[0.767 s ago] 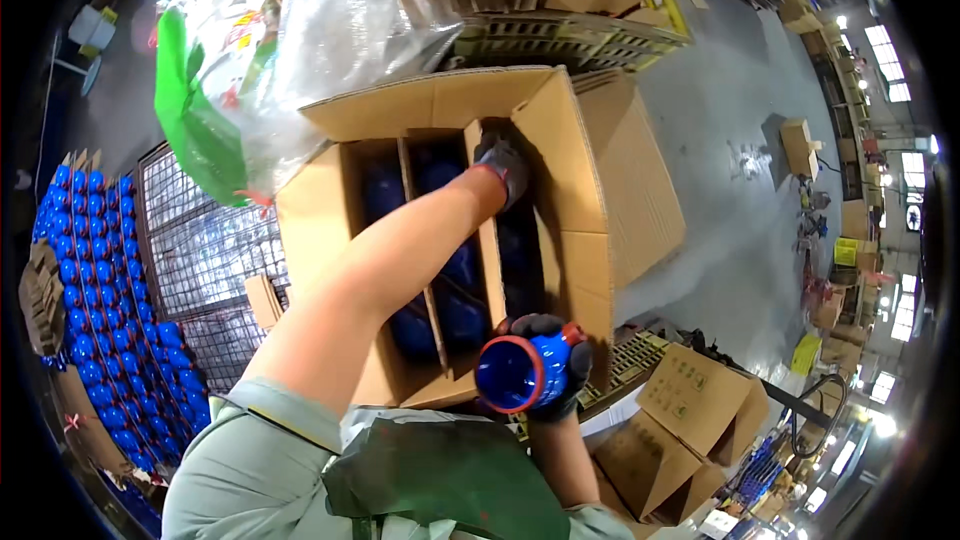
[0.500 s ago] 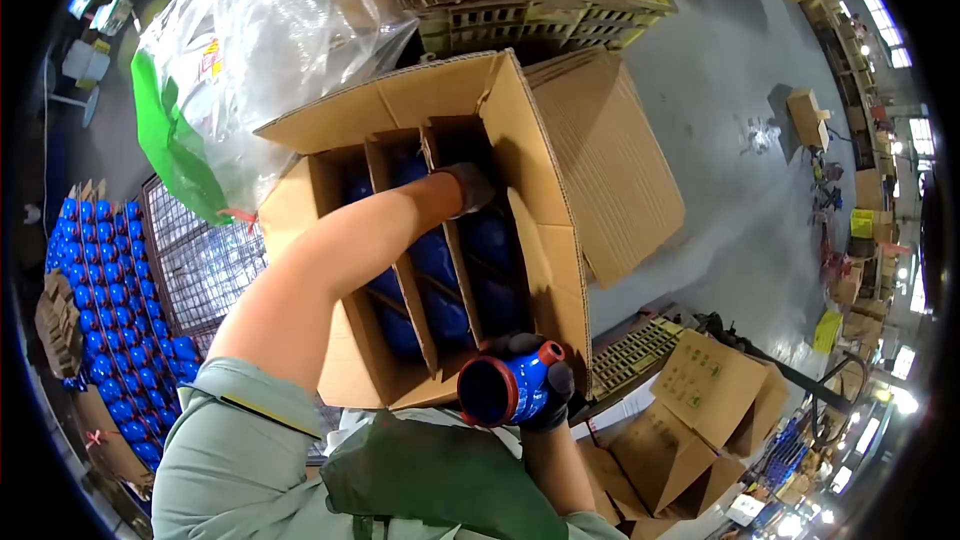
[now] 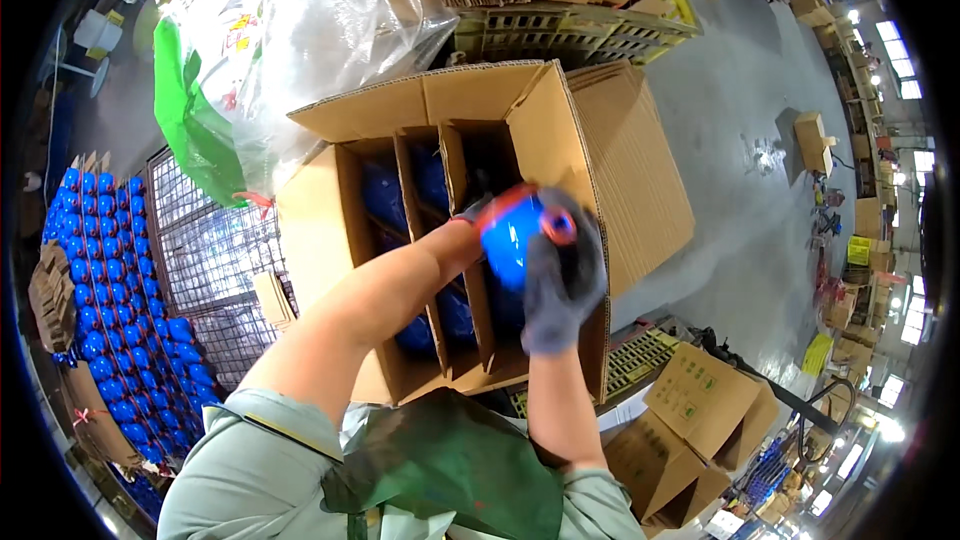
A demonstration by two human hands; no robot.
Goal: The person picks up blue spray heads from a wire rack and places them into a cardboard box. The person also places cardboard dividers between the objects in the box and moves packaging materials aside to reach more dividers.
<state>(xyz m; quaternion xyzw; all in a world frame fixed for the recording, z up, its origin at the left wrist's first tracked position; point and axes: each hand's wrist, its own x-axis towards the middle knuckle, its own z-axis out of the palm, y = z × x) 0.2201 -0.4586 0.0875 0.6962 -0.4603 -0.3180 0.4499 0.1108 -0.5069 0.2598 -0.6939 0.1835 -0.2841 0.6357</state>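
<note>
A blue rounded hollow fitting (image 3: 512,245) with red rims is held over the far right part of an open cardboard box (image 3: 390,380). My right hand (image 3: 562,285), in a grey glove, is closed round its right side, beside the small red-ringed port. My left hand (image 3: 478,208), gloved too, reaches in from the left at the fitting's far left edge. Its fingers are hidden behind the fitting, so its grip does not show. Cardboard dividers (image 3: 425,240) split the box into long rows. Several blue pieces (image 3: 383,195) lie in those rows, partly in shadow.
Flattened cardboard (image 3: 640,180) leans at the box's right side. Beyond the box are a clear plastic bag (image 3: 310,30) and a yellow crate (image 3: 580,35) of cardboard. Many blue fittings (image 3: 120,310) stand in rows at left. An open carton (image 3: 700,400) sits at lower right.
My right hand has carried the fitting from the box's near edge up and forward over the far right row. My left hand has drawn up out of that row to beside the fitting.
</note>
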